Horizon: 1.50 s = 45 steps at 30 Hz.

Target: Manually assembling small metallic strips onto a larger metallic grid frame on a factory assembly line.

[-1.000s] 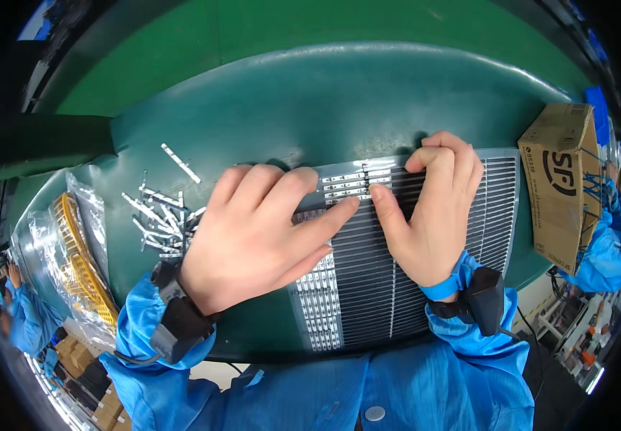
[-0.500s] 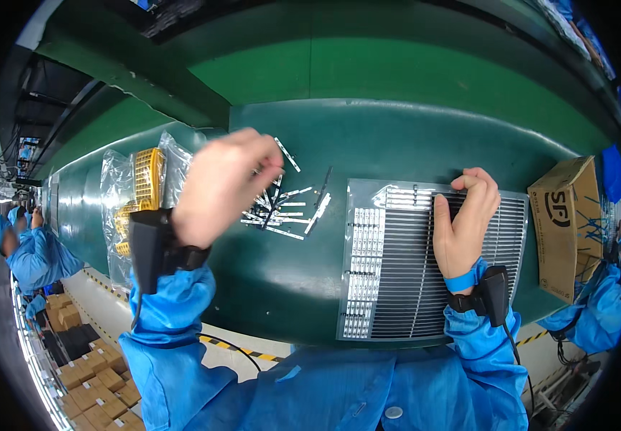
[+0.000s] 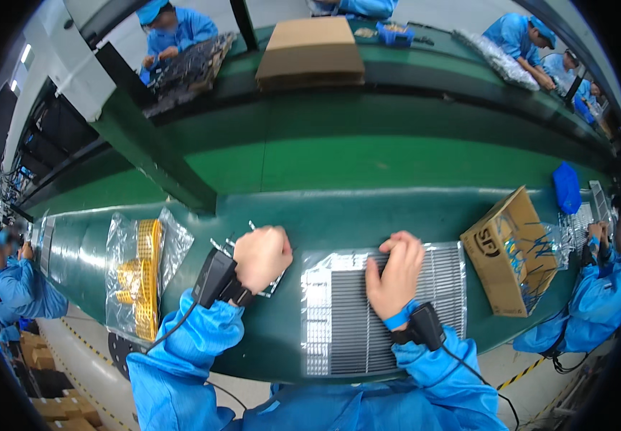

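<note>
Head view caught both bare hands over the green workbench (image 3: 267, 348), and I had a decent look at most of it. Left hand (image 3: 259, 260) was over the small pile of narrow black-and-white strips (image 3: 276, 285), with a few ends poking out around it. Its fingers were curled in and the tips were hidden behind the knuckles, so I honestly couldn't tell if it was pinching a strip.

Right hand (image 3: 395, 279) was at the striped black sheet (image 3: 357, 327), toward its upper middle. Thumb and bent fingers stood apart with a gap between them, nothing visible in there. That sheet lay flat on the bench, right of the pile, with a column of white strips (image 3: 318, 323) down its left side.

Off to the left sat yellow grid pieces (image 3: 149, 269) in a clear plastic bag (image 3: 118, 248). Over on the right was an open cardboard box (image 3: 480, 251) with thin blue strands at its opening, and a co-worker in blue (image 3: 605, 305) beyond it.
</note>
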### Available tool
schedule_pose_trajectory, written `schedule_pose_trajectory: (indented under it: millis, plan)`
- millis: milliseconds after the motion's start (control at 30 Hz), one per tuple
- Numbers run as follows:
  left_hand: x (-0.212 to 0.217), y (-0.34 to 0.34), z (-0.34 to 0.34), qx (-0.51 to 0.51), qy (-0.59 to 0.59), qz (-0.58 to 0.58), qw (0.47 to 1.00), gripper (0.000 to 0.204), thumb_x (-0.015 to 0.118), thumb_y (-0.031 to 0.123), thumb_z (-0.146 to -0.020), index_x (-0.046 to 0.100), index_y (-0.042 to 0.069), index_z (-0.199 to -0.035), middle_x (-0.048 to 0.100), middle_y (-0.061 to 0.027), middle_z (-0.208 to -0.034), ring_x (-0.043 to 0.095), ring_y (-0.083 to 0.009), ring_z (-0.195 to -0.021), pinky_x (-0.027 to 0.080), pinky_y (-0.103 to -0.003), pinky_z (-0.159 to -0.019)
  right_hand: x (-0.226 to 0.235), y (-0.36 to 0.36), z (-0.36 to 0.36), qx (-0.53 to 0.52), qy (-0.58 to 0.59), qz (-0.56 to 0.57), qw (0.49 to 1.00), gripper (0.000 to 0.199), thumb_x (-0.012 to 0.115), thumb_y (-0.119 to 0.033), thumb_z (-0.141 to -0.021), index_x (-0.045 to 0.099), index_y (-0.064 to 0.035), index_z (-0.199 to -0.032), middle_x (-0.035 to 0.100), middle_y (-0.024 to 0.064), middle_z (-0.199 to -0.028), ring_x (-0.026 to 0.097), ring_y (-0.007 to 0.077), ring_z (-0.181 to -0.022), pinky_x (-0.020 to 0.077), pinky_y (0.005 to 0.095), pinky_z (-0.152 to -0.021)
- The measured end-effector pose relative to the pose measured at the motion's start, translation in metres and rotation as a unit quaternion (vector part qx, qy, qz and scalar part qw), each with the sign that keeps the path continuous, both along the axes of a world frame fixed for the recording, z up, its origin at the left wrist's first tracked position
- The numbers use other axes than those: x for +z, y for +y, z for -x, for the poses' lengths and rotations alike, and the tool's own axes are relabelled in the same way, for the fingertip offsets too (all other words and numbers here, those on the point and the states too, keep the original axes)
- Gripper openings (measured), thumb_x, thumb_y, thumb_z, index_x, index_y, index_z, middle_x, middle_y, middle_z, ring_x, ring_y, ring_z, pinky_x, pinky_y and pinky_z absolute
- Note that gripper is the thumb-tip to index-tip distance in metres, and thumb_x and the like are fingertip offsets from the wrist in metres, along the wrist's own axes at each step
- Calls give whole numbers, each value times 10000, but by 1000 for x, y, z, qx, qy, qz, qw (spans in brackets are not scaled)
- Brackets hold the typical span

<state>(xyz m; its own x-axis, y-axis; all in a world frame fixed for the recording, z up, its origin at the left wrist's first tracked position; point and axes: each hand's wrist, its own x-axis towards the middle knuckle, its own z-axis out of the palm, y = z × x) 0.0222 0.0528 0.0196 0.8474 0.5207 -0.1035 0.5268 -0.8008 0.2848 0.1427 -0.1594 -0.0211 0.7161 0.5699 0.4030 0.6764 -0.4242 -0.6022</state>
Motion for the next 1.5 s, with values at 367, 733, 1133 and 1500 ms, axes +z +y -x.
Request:
schedule_pose_trajectory:
  millis: [367, 733, 1133, 1500]
  plan:
    - [52, -22, -3, 33, -175, 157, 972, 56, 672, 30, -819, 626, 2, -835, 720, -143, -900, 730, -177, -791, 557, -275, -708, 18, -3, 0, 51, 22, -114, 992, 251, 653, -21, -778, 533, -24, -998, 521, 169, -1077, 494, 356, -1060, 401, 460, -947]
    - [20, -80, -5, -123, -370, 321, 863, 101, 720, 28, -835, 646, -15, -887, 704, -104, -824, 712, -193, -775, 553, -290, -693, 15, -7, -2, 258, 557, -198, 764, 72, 559, -101, -1001, 581, -32, -1004, 596, -12, -880, 557, 51, -852, 467, 223, -746]
    - [3, -74, 6, -169, -338, 346, 859, 115, 744, 35, -792, 634, 23, -822, 672, -82, -792, 674, -225, -720, 527, -308, -648, 10, -11, 6, 262, 606, -174, 731, 50, 574, -7, -961, 549, -30, -997, 591, -10, -938, 565, 45, -902, 472, 213, -795]
    - [4, -73, 0, -209, -382, 328, 838, 177, 752, -15, -719, 629, 14, -843, 656, -129, -875, 647, -271, -796, 513, -340, -714, 14, -13, 7, 241, 567, -183, 766, 45, 589, -27, -956, 561, -36, -991, 578, -28, -917, 524, 20, -848, 437, 192, -736]
